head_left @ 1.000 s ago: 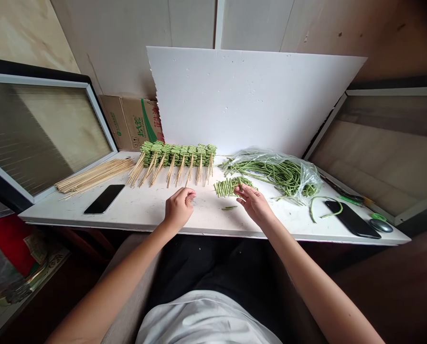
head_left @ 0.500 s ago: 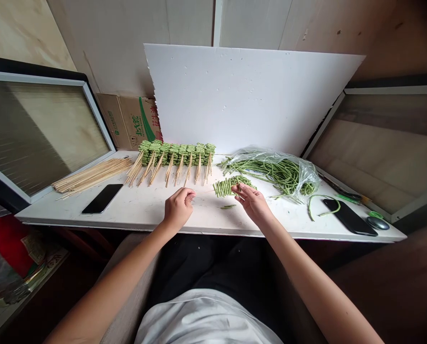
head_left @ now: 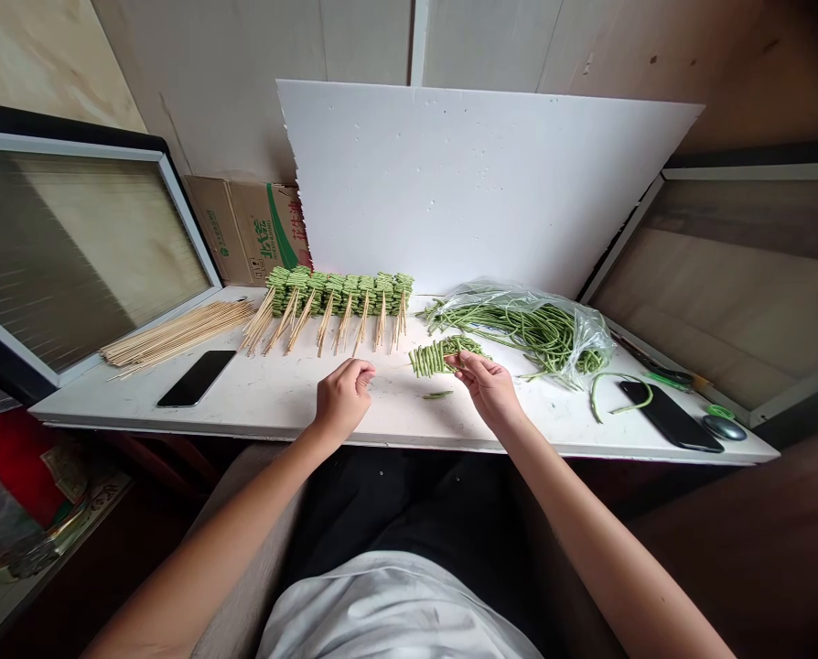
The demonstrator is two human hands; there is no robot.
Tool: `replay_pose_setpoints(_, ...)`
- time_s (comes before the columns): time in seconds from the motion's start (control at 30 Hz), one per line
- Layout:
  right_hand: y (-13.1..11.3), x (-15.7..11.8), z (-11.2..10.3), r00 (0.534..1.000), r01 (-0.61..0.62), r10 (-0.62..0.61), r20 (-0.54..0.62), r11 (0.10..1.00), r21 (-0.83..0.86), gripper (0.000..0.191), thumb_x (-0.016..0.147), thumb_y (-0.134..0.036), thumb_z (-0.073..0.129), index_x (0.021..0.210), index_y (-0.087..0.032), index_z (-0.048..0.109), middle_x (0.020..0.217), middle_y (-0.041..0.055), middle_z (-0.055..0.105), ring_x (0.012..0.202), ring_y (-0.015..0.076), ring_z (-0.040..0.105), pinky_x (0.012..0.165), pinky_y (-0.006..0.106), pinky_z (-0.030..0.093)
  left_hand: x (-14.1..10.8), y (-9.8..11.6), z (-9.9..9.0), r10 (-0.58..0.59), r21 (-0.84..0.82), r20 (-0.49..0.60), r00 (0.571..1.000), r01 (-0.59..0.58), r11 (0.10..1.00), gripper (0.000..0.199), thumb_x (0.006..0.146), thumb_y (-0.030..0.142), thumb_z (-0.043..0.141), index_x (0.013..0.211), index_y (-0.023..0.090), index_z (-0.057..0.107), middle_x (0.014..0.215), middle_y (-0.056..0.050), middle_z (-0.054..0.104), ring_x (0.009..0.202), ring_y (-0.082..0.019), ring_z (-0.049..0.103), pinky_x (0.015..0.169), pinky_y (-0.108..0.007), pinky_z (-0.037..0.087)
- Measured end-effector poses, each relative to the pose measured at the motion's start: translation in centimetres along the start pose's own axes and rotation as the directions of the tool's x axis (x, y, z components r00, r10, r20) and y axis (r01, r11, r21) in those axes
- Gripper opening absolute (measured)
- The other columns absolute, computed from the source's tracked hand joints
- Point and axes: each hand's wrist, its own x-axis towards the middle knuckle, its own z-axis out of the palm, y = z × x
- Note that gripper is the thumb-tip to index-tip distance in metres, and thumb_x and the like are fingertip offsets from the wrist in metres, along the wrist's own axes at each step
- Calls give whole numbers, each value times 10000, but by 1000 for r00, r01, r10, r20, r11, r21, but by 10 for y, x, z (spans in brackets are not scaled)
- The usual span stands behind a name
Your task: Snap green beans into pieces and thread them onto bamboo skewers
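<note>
My right hand (head_left: 489,384) pinches a bamboo skewer threaded with short cut green beans (head_left: 425,360), which lie side by side across it. The skewer's thin end points left, toward my left hand. My left hand (head_left: 342,395) is closed, thumb against bent fingers, just above the tabletop; whatever it may hold is hidden. Behind the right fingers lies a small heap of cut bean pieces (head_left: 465,344). One loose bean piece (head_left: 438,395) rests on the table below the skewer.
Bundled bean skewers (head_left: 340,293) stand in a row at the back. Bare bamboo sticks (head_left: 179,335) and a phone (head_left: 198,379) lie left. Long beans (head_left: 529,331) spill from a clear bag on the right, near another dark phone (head_left: 673,418) and a mouse (head_left: 724,427). A white foam board (head_left: 484,183) leans behind.
Both hands stay almost in place. The right hand has shifted very slightly to the right along the bean skewer. The rest of the table looks the same.
</note>
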Motion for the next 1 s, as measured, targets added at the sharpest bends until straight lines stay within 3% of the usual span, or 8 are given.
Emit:
replay_pose_setpoints(0.5, 6, -4, 4, 999, 27, -29, -29, 998, -48, 345, 712, -523, 935, 878, -237, 835, 1027, 99, 838, 1131, 303, 756, 848, 380, 585, -1, 2, -1, 56, 30, -13, 998, -55, 998, 210, 980, 93, 532, 895, 216, 680, 863, -29, 785, 796, -187, 744, 662, -264, 498)
replay_pose_setpoints(0.77, 20, -6, 9, 998, 32, -36, -59, 997, -74, 349, 653, -528, 964, 786, -240, 819, 965, 62, 805, 910, 246, 732, 825, 403, 605, -1, 5, 0, 59, -7, 6, 998, -59, 998, 229, 961, 66, 523, 893, 218, 680, 879, -35, 789, 844, -196, 759, 687, -268, 527)
replay_pose_setpoints(0.87, 16, -3, 6, 999, 29, -26, 30, 994, -107, 372, 707, -565, 929, 905, -262, 845, 1049, 67, 811, 1011, 282, 744, 857, 410, 602, 3, 5, -3, 20, -11, -18, 1000, -20, 1000, 204, 967, 93, 541, 903, 221, 687, 888, -39, 792, 832, -202, 756, 692, -279, 529)
replay_pose_setpoints(0.93, 12, 0, -1, 986, 122, -87, 143, 959, -257, 386, 820, -579, 850, 1076, -291, 846, 1099, 75, 814, 1109, 318, 729, 890, 440, 589, 6, 3, -5, -23, -2, -32, 999, 23, 1000, 187, 970, 114, 551, 912, 224, 691, 879, -39, 790, 810, -207, 750, 690, -286, 527)
replay_pose_setpoints(1.0, 9, 5, -11, 942, 312, -194, 273, 806, -503, 328, 917, -544, 766, 1135, -311, 843, 1112, 88, 812, 1158, 354, 689, 942, 507, 560, 8, 2, -6, -50, 4, -35, 998, 50, 999, 178, 966, 124, 555, 913, 225, 692, 864, -38, 788, 791, -210, 744, 687, -289, 526)
